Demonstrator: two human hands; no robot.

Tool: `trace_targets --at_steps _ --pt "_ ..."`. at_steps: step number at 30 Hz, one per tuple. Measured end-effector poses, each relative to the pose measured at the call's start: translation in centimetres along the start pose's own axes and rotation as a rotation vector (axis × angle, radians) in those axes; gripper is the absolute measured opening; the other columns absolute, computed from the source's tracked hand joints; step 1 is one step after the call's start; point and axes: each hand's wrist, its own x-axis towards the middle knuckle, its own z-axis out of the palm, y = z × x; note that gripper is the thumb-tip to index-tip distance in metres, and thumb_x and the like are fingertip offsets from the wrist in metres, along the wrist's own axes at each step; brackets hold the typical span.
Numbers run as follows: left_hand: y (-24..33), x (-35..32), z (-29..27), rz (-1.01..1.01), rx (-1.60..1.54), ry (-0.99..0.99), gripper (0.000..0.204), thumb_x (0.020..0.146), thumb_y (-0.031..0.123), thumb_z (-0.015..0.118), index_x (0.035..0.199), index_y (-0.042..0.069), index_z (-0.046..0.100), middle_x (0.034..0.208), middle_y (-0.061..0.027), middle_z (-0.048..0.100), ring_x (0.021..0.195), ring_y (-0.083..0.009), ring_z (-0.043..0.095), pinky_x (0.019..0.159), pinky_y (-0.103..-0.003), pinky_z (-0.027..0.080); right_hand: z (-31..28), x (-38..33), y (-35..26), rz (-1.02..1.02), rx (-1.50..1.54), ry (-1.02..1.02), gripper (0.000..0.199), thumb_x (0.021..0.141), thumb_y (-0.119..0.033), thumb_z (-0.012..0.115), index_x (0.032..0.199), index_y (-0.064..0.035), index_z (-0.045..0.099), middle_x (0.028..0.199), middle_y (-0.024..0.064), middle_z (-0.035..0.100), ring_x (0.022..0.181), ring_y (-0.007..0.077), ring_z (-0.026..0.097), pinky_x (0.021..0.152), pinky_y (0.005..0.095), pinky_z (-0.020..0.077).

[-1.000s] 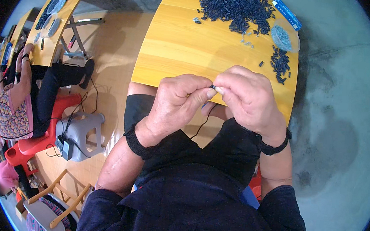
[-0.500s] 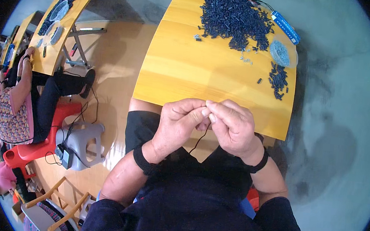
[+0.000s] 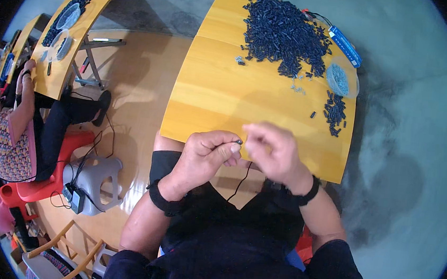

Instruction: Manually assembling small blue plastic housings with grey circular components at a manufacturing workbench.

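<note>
My left hand (image 3: 204, 156) pinches a small dark piece (image 3: 238, 141) between thumb and forefinger at the near edge of a yellow wooden table (image 3: 222, 94). A thin black wire (image 3: 241, 181) hangs down from the hands over my lap. My right hand (image 3: 274, 152) is blurred, right beside the left one, fingers bent toward the small piece; what it grips I cannot make out. Both wrists wear black bands.
A big heap of small dark parts (image 3: 283, 33) lies at the table's far end, with a smaller pile (image 3: 335, 112), a clear round bowl (image 3: 341, 78) and a blue strip (image 3: 344, 45) at the right. Another person (image 3: 20, 127) sits at a second yellow table (image 3: 71, 30) on the left, on a red chair.
Both hands have shifted slightly away from my body toward the table edge. The right hand has drawn a little apart from the left and is now blurred.
</note>
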Motion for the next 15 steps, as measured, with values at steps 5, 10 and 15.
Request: trace_targets --at_steps 5,10,15 --pt "-1.0 0.7 -0.6 0.000 0.117 0.100 0.017 0.092 0.007 0.059 0.104 -0.004 0.063 0.079 -0.0057 0.065 0.070 -0.0102 0.061 0.065 -0.023 0.052 -2.9 6.4 9.2 0.077 -0.432 0.072 0.014 0.083 -0.004 0.059 0.095 0.0023 0.062 0.076 0.0135 0.061 0.068 0.0239 0.061 0.062 0.0324 0.0479" --pt "-1.4 0.5 -0.3 -0.016 0.072 0.096 0.017 0.092 0.006 0.059 0.105 -0.004 0.062 0.080 -0.0062 0.066 0.070 -0.0106 0.061 0.065 -0.024 0.052 -3.7 10.5 12.8 0.030 -0.577 0.063 0.015 0.084 -0.010 0.054 0.092 -0.0012 0.062 0.084 0.0201 0.064 0.081 0.0381 0.062 0.070 0.0458 0.0488" --pt "-2.6 0.4 -0.5 -0.084 0.041 0.102 0.016 0.092 0.004 0.058 0.106 -0.004 0.062 0.081 -0.0066 0.066 0.071 -0.0108 0.063 0.067 -0.024 0.053 -2.8 12.8 12.9 0.057 -0.670 0.009 0.015 0.084 -0.012 0.055 0.092 -0.0021 0.061 0.084 0.0211 0.064 0.082 0.0391 0.062 0.072 0.0478 0.0494"
